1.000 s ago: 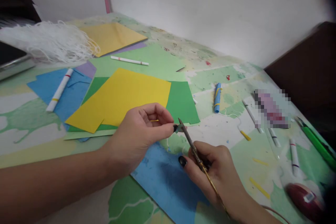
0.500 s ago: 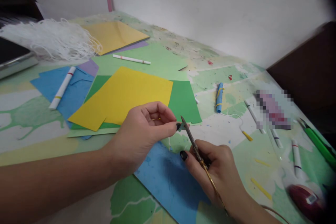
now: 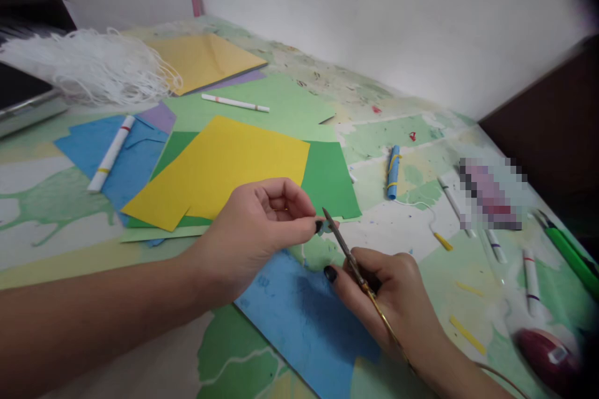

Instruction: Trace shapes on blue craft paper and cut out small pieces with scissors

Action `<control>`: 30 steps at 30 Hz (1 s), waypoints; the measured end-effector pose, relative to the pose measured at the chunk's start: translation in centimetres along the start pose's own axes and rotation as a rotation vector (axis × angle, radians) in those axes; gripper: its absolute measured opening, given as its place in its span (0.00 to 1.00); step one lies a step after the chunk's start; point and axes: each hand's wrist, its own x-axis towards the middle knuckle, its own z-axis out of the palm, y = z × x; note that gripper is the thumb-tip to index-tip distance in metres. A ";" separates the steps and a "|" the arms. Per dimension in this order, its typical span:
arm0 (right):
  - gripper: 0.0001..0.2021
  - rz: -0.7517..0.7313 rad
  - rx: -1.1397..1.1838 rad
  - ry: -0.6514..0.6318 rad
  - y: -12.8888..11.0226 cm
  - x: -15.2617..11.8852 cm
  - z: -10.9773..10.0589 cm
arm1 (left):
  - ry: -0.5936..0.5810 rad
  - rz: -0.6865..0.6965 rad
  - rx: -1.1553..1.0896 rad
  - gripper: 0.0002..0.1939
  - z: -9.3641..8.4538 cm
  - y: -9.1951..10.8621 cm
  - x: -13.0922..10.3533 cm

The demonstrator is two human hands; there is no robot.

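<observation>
Left hand [image 3: 255, 230] pinches a tiny paper scrap [image 3: 322, 227] at its fingertips. Right hand [image 3: 388, 299] holds small scissors [image 3: 349, 255], blade tips at the scrap. Both above a blue sheet [image 3: 309, 324] near the table's [image 3: 56, 262] front edge; yellow sheet [image 3: 219, 168] behind.

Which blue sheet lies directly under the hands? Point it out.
The blue sheet at the near table edge, beneath both hands; the other blue sheet lies far left under a white roll.
</observation>
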 end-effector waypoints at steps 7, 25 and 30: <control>0.20 -0.003 0.082 -0.116 0.5 -0.3 -0.6 | -0.010 -0.007 0.036 0.07 0.0 0.2 0.2; 0.19 0.028 0.081 -0.203 0.4 -0.3 -0.8 | -0.011 -0.029 0.041 0.08 0.0 0.5 0.1; 0.20 0.030 0.061 -0.204 0.4 -0.2 -0.8 | -0.020 -0.029 0.056 0.08 -0.1 0.5 0.1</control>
